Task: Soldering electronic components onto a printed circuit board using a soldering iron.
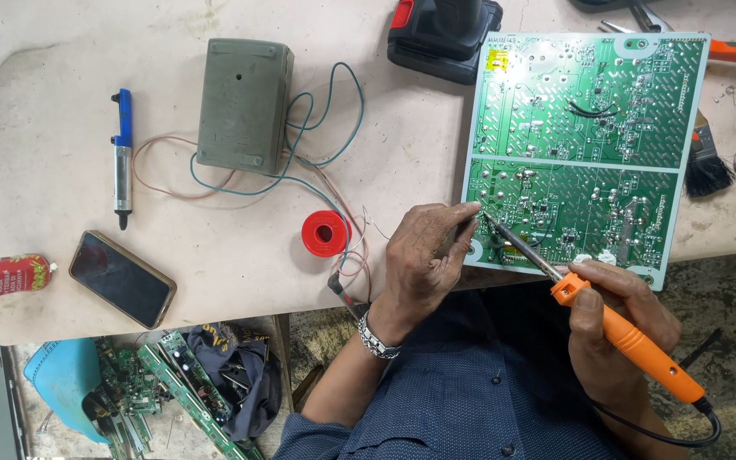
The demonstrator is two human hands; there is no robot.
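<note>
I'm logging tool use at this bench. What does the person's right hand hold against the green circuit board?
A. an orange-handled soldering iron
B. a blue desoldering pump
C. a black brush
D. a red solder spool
A: the right hand grips the orange-handled soldering iron, its tip on the green circuit board beside the left hand.

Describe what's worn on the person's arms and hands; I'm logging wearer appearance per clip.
Both hands are bare, no gloves. The left hand has a silver metal link watch band at the wrist. The right hand shows no jewellery. A dark blue buttoned shirt covers the body.
</note>
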